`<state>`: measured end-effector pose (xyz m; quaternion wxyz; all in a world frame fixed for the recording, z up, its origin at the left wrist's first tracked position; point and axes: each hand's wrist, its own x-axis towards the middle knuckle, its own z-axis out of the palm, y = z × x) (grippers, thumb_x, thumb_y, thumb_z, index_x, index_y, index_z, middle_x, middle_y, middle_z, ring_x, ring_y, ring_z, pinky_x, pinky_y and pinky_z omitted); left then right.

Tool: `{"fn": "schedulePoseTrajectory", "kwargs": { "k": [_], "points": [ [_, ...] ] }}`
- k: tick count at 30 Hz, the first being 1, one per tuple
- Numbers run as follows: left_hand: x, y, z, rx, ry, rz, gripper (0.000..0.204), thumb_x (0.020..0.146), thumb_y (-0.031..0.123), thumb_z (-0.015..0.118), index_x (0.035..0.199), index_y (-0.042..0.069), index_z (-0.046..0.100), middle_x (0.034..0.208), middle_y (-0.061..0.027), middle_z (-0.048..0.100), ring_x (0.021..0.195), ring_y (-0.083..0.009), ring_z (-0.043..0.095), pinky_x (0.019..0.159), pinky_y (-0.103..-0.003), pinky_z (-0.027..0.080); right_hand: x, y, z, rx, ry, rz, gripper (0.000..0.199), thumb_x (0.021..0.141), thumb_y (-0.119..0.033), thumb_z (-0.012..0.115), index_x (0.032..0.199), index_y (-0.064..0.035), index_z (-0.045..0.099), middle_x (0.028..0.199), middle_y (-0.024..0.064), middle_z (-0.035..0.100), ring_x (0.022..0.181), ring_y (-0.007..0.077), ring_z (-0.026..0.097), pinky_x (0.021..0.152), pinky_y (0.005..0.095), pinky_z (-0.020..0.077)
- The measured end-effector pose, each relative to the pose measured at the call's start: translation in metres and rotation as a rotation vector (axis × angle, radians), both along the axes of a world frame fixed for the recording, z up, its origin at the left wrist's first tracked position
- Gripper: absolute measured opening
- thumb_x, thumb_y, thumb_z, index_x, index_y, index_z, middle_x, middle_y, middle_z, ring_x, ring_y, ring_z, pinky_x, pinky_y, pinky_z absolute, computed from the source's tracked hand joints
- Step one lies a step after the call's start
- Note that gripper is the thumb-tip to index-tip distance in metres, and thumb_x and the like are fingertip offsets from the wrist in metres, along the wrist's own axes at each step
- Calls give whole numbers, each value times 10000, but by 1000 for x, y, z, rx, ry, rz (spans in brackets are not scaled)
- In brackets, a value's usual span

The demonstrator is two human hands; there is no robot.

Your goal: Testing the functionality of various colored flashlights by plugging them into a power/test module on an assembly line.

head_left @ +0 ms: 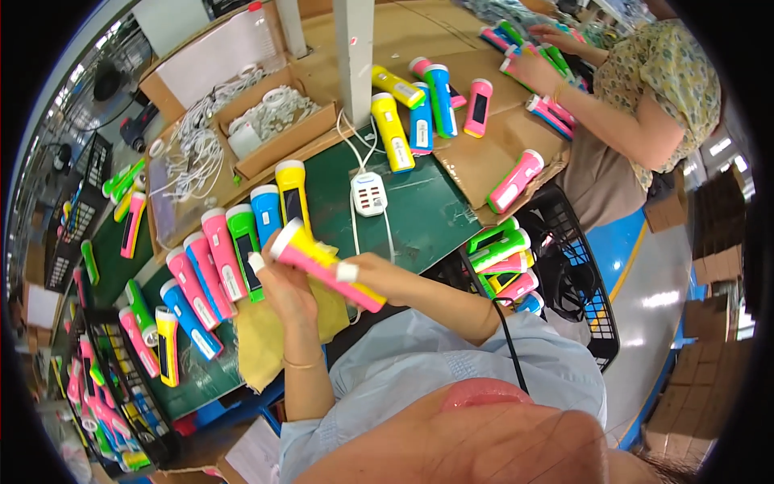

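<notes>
A pink and yellow flashlight (305,251) with a white head is held at a slant in front of my body. My left hand (286,286) is closed round it near the head end, with a white wrap on one finger. My right hand (375,276) grips it toward the pink tail end and also has a white finger wrap. A yellow cloth (258,343) lies on the table edge beneath my left hand. Just left of my hands, a row of flashlights in pink, blue, green and yellow includes a green one (244,250) and a pink one (223,256).
On the green table (419,222) sits a white multi-port charger (369,194) with cables. Behind it rises a white post (353,64). A cardboard box (266,121) holds white cables. Black baskets of flashlights (564,242) stand both sides. At far right a co-worker's hand (536,71) handles flashlights.
</notes>
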<state>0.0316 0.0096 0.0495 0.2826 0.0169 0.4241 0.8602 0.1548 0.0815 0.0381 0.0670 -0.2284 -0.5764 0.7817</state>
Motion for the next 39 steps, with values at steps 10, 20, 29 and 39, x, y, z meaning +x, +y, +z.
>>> {"fn": "schedulePoseTrajectory", "kwargs": {
  "k": [10, 20, 29, 39],
  "points": [
    [7, -24, -17, -2, 72, -331, 193, 899, 149, 416, 941, 0, 532, 764, -78, 521, 677, -164, 506, 643, -269, 428, 105, 151, 24, -226, 297, -888, 418, 879, -355, 534, 1058, 21, 500, 828, 88, 560, 635, 187, 555, 535, 301, 495],
    [13, -23, -18, 31, 20, -410, 138, 887, 92, 443, 947, 0, 526, 771, -76, 527, 674, -157, 512, 633, -264, 441, 99, 154, 39, -379, 384, -678, 502, 898, -454, 442, 1155, -24, 477, 827, 67, 554, 575, 142, 519, 425, 213, 398],
    [20, -30, 8, -26, 222, -504, 143, 874, 60, 434, 966, 14, 534, 788, -69, 533, 690, -146, 519, 640, -259, 442, 123, 226, 11, 88, 302, -1345, 283, 875, -124, 492, 1080, 70, 468, 937, 148, 569, 761, 244, 605, 588, 342, 513],
    [34, 10, 162, 627, 1575, -618, 164, 789, 93, 522, 867, -1, 631, 755, -110, 581, 636, -188, 533, 562, -254, 433, 65, 91, 78, 110, 250, -693, 239, 877, -94, 494, 1052, 26, 602, 554, -74, 339, 453, 25, 246, 409, 193, 165]
  ]
}}
